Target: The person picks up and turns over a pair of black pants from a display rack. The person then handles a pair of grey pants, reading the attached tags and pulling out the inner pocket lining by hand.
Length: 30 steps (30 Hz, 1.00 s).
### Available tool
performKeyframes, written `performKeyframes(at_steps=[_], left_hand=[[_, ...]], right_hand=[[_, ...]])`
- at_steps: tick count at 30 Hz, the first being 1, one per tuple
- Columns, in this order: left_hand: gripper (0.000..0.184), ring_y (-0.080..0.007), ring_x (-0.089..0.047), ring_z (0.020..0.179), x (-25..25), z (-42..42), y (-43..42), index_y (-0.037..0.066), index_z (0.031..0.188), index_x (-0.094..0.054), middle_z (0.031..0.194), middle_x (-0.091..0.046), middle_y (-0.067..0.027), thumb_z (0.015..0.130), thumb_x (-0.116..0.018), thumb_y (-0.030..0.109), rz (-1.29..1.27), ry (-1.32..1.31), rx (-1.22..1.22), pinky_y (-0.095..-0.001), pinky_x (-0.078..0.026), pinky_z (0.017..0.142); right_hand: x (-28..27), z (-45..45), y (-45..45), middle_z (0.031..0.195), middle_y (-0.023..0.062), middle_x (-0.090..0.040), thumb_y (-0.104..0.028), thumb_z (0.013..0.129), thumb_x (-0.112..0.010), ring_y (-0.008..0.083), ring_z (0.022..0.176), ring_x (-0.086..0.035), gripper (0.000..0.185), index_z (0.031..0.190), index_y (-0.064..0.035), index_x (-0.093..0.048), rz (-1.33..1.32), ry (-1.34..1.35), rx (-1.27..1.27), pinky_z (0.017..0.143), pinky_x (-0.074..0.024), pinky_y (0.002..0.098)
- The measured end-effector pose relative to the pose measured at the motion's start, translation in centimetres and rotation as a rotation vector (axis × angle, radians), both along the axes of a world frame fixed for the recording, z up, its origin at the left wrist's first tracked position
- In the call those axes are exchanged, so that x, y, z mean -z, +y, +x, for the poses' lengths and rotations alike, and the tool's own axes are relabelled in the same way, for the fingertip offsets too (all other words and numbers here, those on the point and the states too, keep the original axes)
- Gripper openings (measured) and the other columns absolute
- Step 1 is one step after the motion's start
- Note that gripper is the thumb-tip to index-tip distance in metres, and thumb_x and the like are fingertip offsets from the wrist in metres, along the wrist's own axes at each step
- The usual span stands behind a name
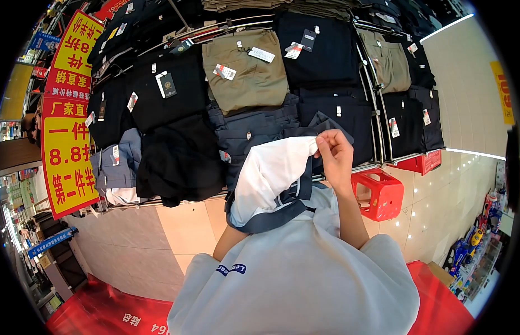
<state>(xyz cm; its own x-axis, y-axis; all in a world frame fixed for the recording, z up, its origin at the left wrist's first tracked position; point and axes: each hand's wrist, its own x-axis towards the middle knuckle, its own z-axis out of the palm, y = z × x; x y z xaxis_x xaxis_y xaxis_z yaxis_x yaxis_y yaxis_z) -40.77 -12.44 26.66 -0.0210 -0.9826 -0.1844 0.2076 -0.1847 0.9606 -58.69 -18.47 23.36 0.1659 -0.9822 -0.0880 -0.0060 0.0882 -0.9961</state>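
Observation:
In front of my chest I hold a pair of dark grey trousers, with its white lining turned out toward me. My right hand pinches the upper right corner of that lining between thumb and fingers. My left hand is covered by the cloth; only the left forearm shows below the dark waistband edge. Just beyond the trousers, folded dark grey trousers lie on the rack. A black heap of cloth rests left of my hands.
Folded khaki trousers and black trousers with paper tags cover the sloping rack. Metal rails divide it. A red plastic stool stands at right. A yellow and red sign hangs at left. Red cloth is behind me.

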Motion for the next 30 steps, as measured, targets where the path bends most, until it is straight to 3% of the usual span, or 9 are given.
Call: performKeyframes(at_steps=[6,10,14,18,21,23,26,30], left_hand=[[0.035,-0.0166,-0.065,0.107,2.8,0.1,1.3,-0.007,0.129,-0.063,0.121,-0.07,-0.0124,0.098,-0.063,0.009,-0.002,0.086,-0.031,-0.0264,-0.05,0.095],[0.037,-0.0172,-0.063,0.112,1.7,0.4,1.0,-0.006,0.133,-0.059,0.127,-0.067,-0.013,0.099,-0.061,0.008,0.009,0.183,0.016,-0.0268,-0.049,0.099],[0.042,-0.0185,-0.06,0.118,2.6,0.1,1.3,-0.005,0.138,-0.055,0.134,-0.063,-0.0126,0.099,-0.061,0.009,0.086,0.318,0.016,-0.028,-0.047,0.102],[0.044,-0.0194,-0.059,0.12,7.9,0.4,2.5,-0.005,0.14,-0.052,0.135,-0.061,-0.0127,0.1,-0.06,0.011,0.07,0.286,0.006,-0.0296,-0.047,0.104],[0.046,-0.0202,-0.058,0.122,8.8,0.7,3.1,-0.005,0.142,-0.05,0.136,-0.06,-0.0132,0.1,-0.06,0.012,0.094,0.348,-0.024,-0.0305,-0.047,0.105],[0.048,-0.0207,-0.058,0.122,9.2,0.8,3.7,-0.006,0.142,-0.049,0.137,-0.06,-0.0143,0.099,-0.062,0.012,0.159,0.505,-0.076,-0.0306,-0.047,0.106],[0.04,-0.0197,-0.062,0.11,6.3,0.3,2.7,-0.007,0.136,-0.055,0.125,-0.065,-0.0116,0.099,-0.06,0.009,0.146,0.487,-0.098,-0.0278,-0.05,0.096],[0.043,-0.02,-0.061,0.113,6.2,-0.1,3.6,-0.007,0.137,-0.054,0.129,-0.064,-0.013,0.098,-0.062,0.007,0.176,0.458,-0.171,-0.0284,-0.05,0.099]], right_hand=[[0.1,0.0,-0.1,0.082,0.0,-0.063,-0.006,0.099,-0.062,0.0043,0.07,-0.055,0.005,0.098,-0.002,-0.06,0.021,-0.011,0.012,0.065,-0.0451,0.02],[0.2,0.3,0.1,0.084,0.002,-0.063,-0.008,0.1,-0.062,0.0062,0.071,-0.056,0.006,0.099,-0.0027,-0.059,0.023,-0.056,0.024,0.065,-0.0458,0.0205],[-0.1,1.4,0.8,0.083,-0.0021,-0.058,-0.013,0.101,-0.063,0.0031,0.071,-0.051,0.012,0.098,-0.0043,-0.055,0.01,-0.096,0.127,0.064,-0.0419,0.0191],[0.5,1.6,1.6,0.081,-0.0045,-0.051,-0.018,0.102,-0.063,0.0012,0.071,-0.044,0.018,0.096,-0.0049,-0.052,0.025,-0.014,0.102,0.063,-0.0368,0.0181],[0.4,1.8,2.1,0.08,-0.0058,-0.048,-0.02,0.102,-0.063,0.0003,0.073,-0.041,0.022,0.092,-0.0049,-0.052,0.01,0.025,0.048,0.063,-0.0337,0.0179],[0.7,1.8,2.2,0.079,-0.0059,-0.048,-0.02,0.102,-0.064,0.0005,0.072,-0.041,0.023,0.09,-0.0048,-0.053,-0.014,0.037,0.006,0.063,-0.034,0.0184],[0.5,1.7,2.3,0.074,-0.0059,-0.046,-0.02,0.102,-0.064,0.0011,0.069,-0.04,0.025,0.085,-0.0047,-0.052,-0.032,0.072,-0.023,0.061,-0.0332,0.0195],[0.5,1.4,2.1,0.071,-0.0059,-0.043,-0.019,0.102,-0.064,0.0017,0.067,-0.037,0.026,0.084,-0.0046,-0.05,-0.076,0.116,-0.026,0.059,-0.0311,0.021]])
